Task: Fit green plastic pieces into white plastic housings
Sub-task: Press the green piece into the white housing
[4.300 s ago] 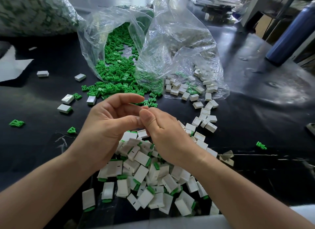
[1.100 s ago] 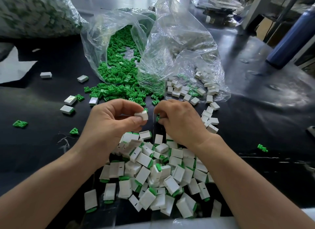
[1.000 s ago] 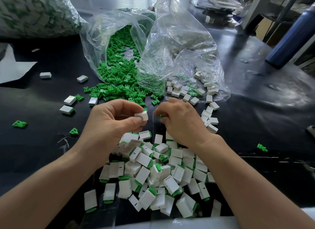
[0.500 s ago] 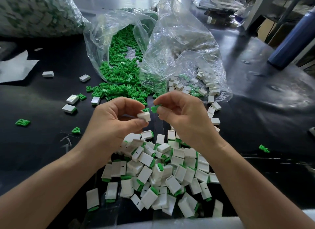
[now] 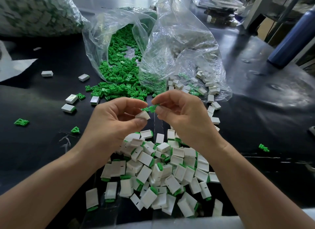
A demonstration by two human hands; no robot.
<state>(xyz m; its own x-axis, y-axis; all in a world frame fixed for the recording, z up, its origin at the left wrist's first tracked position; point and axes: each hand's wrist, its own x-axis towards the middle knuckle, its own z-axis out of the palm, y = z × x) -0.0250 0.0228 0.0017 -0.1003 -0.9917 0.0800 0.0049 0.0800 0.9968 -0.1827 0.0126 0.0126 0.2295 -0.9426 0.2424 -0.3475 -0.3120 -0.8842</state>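
Your left hand (image 5: 117, 121) pinches a white housing (image 5: 142, 116) between thumb and fingertips, its open end seemingly turned toward the other hand so the insert has a way in. Your right hand (image 5: 180, 112) clamps a green piece (image 5: 153, 107) between thumb and forefinger, just beside the housing's mouth and not yet seated. The two parts meet above the table, probably so you can sight the alignment.

Directly beneath your wrists lies the pile of finished units (image 5: 158, 170), white bodies with green showing at one end, heaped where a finished part can simply fall from your fingers. Just beyond your fingertips, loose green pieces (image 5: 119, 85) spill from the mouth of a clear bag (image 5: 119, 32), a short reach for the right hand. Beyond your right knuckles, empty housings (image 5: 211, 99) trail out of a second clear bag (image 5: 179, 46). Stray parts dot the black table (image 5: 42, 143) off to the left of your left hand. The next move calls for a straight push home.
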